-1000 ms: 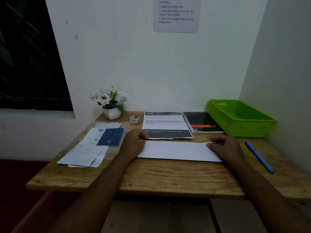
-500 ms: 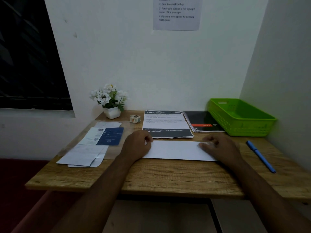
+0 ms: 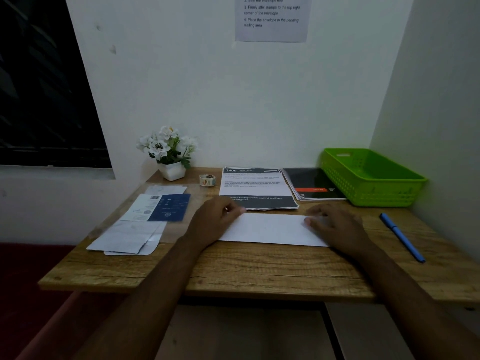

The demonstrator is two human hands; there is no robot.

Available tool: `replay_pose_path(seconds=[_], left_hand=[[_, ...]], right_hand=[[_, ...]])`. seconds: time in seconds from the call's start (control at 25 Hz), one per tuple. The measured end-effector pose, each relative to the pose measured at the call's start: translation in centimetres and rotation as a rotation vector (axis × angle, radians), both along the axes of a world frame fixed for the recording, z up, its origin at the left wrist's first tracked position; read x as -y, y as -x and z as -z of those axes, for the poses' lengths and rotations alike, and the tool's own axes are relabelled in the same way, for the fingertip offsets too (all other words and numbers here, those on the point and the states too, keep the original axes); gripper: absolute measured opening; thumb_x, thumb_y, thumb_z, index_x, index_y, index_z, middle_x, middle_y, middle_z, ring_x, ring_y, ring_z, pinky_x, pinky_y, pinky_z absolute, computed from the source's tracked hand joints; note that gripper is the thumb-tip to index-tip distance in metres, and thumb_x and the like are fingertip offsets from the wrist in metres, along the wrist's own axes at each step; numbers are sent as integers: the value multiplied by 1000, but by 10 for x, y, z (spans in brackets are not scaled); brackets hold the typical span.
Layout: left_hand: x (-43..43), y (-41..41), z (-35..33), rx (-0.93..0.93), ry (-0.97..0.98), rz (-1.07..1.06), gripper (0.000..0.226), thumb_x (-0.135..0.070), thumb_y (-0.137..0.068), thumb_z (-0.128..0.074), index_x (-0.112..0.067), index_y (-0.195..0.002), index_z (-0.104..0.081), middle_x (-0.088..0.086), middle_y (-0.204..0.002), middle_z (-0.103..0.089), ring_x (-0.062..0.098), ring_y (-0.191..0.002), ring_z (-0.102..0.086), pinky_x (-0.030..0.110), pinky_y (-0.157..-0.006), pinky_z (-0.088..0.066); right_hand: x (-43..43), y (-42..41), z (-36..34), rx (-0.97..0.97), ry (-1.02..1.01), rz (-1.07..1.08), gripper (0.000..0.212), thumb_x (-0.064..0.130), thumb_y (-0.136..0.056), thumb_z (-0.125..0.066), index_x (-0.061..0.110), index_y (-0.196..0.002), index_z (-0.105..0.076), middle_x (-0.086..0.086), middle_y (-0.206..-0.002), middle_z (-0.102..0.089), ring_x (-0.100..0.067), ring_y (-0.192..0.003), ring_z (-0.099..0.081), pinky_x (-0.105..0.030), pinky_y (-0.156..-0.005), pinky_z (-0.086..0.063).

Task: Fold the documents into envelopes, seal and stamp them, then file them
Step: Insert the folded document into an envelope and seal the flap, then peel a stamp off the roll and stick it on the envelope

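Smooth white folded sheet (image 3: 270,228), long axis spanning left hand (image 3: 213,220), curled, grip unclear, to right hand (image 3: 335,226), pressing flat-fingered.

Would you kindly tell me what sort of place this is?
Probably a small mail-preparation station: a wall notice lists envelope sealing and stamping steps, printed documents lie on the wooden desk, and a green basket stands beside them.

Wooden table (image 3: 259,271), bearing a white sheet (image 3: 270,228) mid-front. Behind: printed documents (image 3: 257,188), dark booklets (image 3: 311,183), green basket (image 3: 371,178). Right: blue pen (image 3: 401,236). Left: envelopes (image 3: 124,237), blue booklet (image 3: 170,206), tape roll (image 3: 207,180), flower pot (image 3: 171,171).
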State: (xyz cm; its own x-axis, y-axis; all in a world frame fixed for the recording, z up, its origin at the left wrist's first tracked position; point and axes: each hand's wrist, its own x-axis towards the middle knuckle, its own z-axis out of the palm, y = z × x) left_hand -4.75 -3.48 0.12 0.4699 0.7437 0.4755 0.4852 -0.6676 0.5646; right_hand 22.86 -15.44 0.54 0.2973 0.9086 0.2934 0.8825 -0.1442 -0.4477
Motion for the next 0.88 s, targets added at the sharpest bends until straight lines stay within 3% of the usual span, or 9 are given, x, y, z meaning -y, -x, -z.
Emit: replay_pose_path(seconds=[0.16,0.28,0.4,0.48,0.64,0.76,0.88], left_hand=[[-4,3,-3,386,162,-102,40,-33,-102,-32,-14,-86,-63,4,-77,-64,10,-65,-57,24,-63,-44],[-6,3,-4,627,299,-124,48,-39,-101,-29,-7,-87,-63,12,-72,-61,19,-60,-54,27,-54,-42],[-6,4,-8,788,417,-197,58,-47,-99,-26,-6,-83,-64,9,-65,-62,12,-48,-56,20,-41,-42],[-8,8,-10,836,470,-259,61,-49,-100,-23,-6,-84,-64,8,-64,-64,9,-43,-56,20,-40,-42],[-11,12,-11,869,518,-289,61,-49,-100,-24,-5,-88,-65,7,-64,-64,11,-45,-55,19,-39,-42],[-11,11,-9,849,521,-285,46,-39,-100,-36,-6,-86,-64,2,-59,-63,10,-45,-55,19,-40,-41],[-13,12,-7,746,514,-319,27,-23,-97,-46,-7,-87,-65,2,-63,-64,12,-53,-56,20,-45,-44]], right_hand=[[2,-4,-3,-386,-284,30,19,22,-97,-52,19,-112,-63,-4,-115,-63,-17,-102,-55,-34,-85,-42],[1,-6,-3,-454,-341,44,19,14,-97,-50,16,-111,-63,-4,-111,-63,-18,-102,-55,-30,-80,-39],[-4,-4,-2,-423,-374,24,19,10,-95,-51,14,-107,-66,-4,-108,-65,-18,-99,-57,-33,-82,-44],[-11,0,-5,-418,-403,-10,18,6,-93,-54,14,-101,-67,-4,-102,-67,-21,-97,-60,-37,-84,-47],[-37,29,-16,-364,-369,-115,21,7,-91,-57,26,-90,-67,4,-90,-69,-19,-82,-64,-32,-71,-48],[-69,63,-22,-231,-291,-231,15,16,-90,-60,30,-88,-68,13,-89,-69,-3,-71,-62,-28,-68,-48],[-105,97,-28,-84,-181,-333,10,25,-91,-59,32,-90,-65,18,-89,-64,0,-73,-59,-32,-80,-44]])
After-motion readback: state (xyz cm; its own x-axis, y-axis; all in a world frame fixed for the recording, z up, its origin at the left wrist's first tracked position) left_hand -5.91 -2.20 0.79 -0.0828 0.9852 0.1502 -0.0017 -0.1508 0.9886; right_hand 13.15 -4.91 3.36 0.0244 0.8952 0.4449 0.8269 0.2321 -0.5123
